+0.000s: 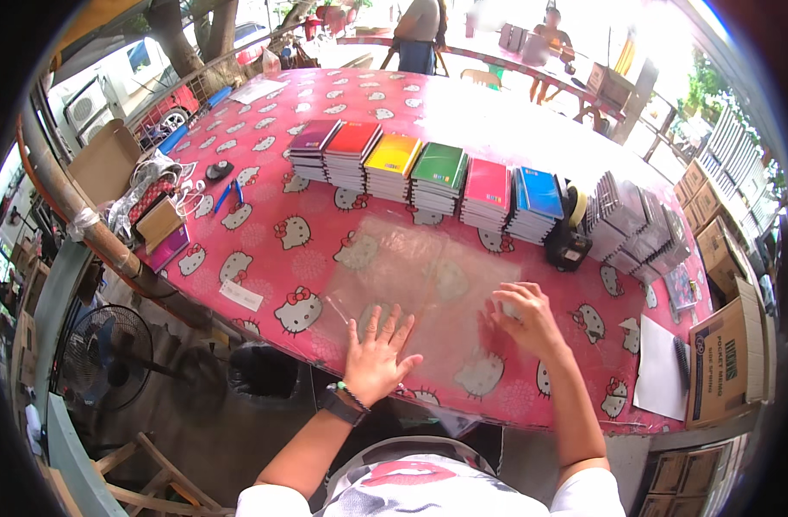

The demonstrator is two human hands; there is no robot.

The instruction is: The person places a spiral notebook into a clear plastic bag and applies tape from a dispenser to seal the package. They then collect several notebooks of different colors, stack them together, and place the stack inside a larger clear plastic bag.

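A clear plastic sheet [411, 302] lies on the pink patterned tablecloth in front of me. My left hand [376, 358] rests flat on its near left part, fingers spread and holding nothing. Above the sheet's right side is my right hand [525, 312], its fingers curled inward; what they hold, if anything, is hidden. Beyond the sheet runs a row of stacked small notebooks: purple [314, 138], red [353, 140], yellow [394, 155], green [439, 165], pink [488, 185] and blue [540, 191].
A black tape dispenser [568, 248] stands right of the blue stack, before several grey-wrapped notebook bundles [626, 220]. White paper [661, 370] and an open cardboard box [723, 362] are at the right. Blue pliers [228, 196] and a white label [241, 295] lie left. A fan [109, 353] stands below.
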